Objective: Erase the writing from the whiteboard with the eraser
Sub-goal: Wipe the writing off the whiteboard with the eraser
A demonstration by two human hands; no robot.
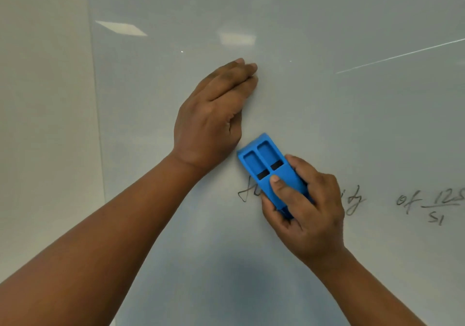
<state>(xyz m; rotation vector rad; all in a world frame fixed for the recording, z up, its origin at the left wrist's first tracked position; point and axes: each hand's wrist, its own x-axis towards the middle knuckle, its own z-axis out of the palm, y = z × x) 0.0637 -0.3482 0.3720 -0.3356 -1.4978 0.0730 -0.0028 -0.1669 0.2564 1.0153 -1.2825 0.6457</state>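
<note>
Whiteboard [327, 99]: pale grey glossy surface filling most of the view; its left edge runs top to bottom against a plain wall [42, 99]. Bright ceiling-light reflections sit in its upper part.

Writing [432, 203]: dark handwritten marker line across the lower-middle of the whiteboard. Legible at the right end: "of" and a fraction with "12…" over "51". The start of the line shows as a looped stroke at the eraser's lower left; the middle is hidden under the eraser and hand.

Eraser [266, 167]: blue plastic block with two long recessed slots on its back and small black inserts, pressed against the whiteboard, tilted with its free end pointing up and left. It lies over the left part of the writing.

Right hand [307, 210]: wrapped round the lower end of the eraser, thumb laid along its back, fingers gripping its far side.

Left hand [211, 117]: flat on the whiteboard, holding nothing, fingers together and extended, just above and left of the eraser, not touching it.
</note>
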